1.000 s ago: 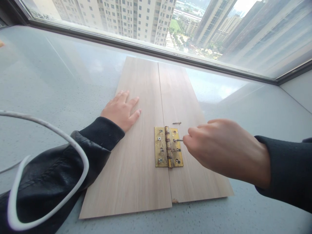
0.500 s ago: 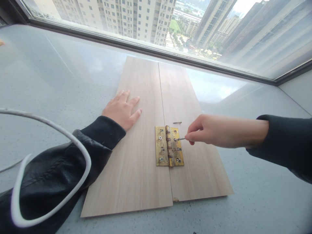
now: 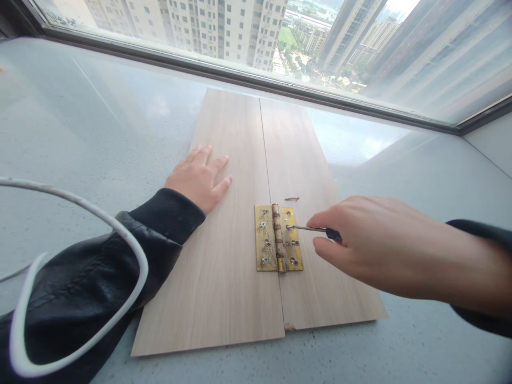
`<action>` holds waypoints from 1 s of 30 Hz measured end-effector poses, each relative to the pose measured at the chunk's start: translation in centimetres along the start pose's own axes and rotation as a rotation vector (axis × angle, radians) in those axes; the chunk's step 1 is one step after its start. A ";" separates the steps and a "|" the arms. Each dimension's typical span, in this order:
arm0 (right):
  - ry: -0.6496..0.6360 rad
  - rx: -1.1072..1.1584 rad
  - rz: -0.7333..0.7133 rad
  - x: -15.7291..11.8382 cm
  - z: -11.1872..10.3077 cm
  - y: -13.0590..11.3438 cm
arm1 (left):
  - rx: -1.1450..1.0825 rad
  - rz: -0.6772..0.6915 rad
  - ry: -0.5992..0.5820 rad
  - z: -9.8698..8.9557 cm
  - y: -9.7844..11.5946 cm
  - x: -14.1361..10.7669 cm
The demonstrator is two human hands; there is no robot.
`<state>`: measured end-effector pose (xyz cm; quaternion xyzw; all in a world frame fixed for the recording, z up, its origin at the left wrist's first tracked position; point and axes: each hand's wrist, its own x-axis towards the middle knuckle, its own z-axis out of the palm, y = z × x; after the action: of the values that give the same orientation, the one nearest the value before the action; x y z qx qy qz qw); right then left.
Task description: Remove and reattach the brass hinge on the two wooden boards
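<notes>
Two pale wooden boards [image 3: 224,288] lie side by side, with a worn brass hinge [image 3: 279,238] across their seam. Several screws sit in the hinge's holes. My left hand [image 3: 202,176] rests flat on the left board, fingers spread. My right hand [image 3: 360,245] grips the dark handle of a screwdriver [image 3: 316,229], whose shaft points left. Its tip meets a screw in the second hole from the top of the hinge's right leaf. One loose screw [image 3: 292,199] lies on the right board just above the hinge.
A white cable [image 3: 138,256] loops over my left sleeve. The boards lie on a speckled pale surface [image 3: 100,133]. Beyond it runs a dark window frame [image 3: 224,78], with tall buildings outside.
My right hand has shifted right and back along the screwdriver, so more of the shaft and part of the dark handle now show. My left hand has stayed in place.
</notes>
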<state>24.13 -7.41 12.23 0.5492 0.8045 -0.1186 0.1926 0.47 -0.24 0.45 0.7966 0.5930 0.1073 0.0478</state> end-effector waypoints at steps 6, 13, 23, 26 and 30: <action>-0.497 0.653 0.377 2.1 -1.6 1.2 | -0.006 -0.003 0.001 0.0 0.0 0.0; -0.271 0.049 0.086 2.5 -1.4 -0.2 | -0.016 -0.004 0.004 0.0 0.0 0.0; -0.056 -0.434 -0.319 0.9 -1.0 -1.0 | -0.008 0.008 -0.002 0.0 0.0 0.0; -0.198 -0.093 -0.047 1.5 -1.8 -0.6 | -0.007 0.012 0.005 0.0 -0.1 0.0; -0.522 0.520 0.220 2.4 -2.6 0.3 | -0.009 0.008 0.001 0.0 -0.1 0.0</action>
<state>23.14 -4.26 13.54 0.6141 0.6077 -0.4331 0.2570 0.40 -0.27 0.46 0.7986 0.5894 0.1105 0.0509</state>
